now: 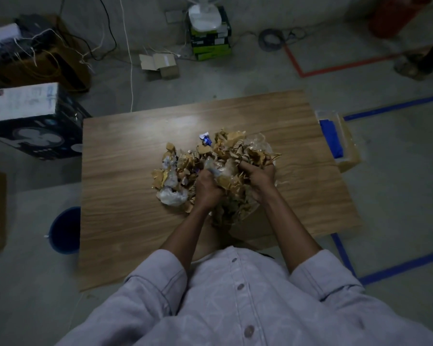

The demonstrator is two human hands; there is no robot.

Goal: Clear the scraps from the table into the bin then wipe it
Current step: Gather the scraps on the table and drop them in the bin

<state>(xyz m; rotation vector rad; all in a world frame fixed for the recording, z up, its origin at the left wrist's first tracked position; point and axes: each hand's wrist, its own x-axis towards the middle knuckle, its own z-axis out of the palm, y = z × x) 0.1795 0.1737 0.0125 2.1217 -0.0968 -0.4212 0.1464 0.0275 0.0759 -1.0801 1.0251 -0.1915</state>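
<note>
- Paper and plastic scraps (235,148) sit heaped at frame centre on the wooden table (135,221), probably bunched up so they lift in handfuls.
- Left hand (206,188) and right hand (259,176) curl into the heap's near side, each gripping a bunch.
- Blue bin (65,229) stands on the floor at lower left, beside the table's left edge, with bare tabletop between it and the heap.
- Blue cloth (331,138) lies off the right edge, likely for wiping.

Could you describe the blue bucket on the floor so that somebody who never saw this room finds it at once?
Start at the wooden table on the concrete floor. At its left edge, toward the person's end, the blue bucket stands on the floor, partly hidden by the tabletop. It is the only round, open container; its neighbours are rectangular boxes.
</note>
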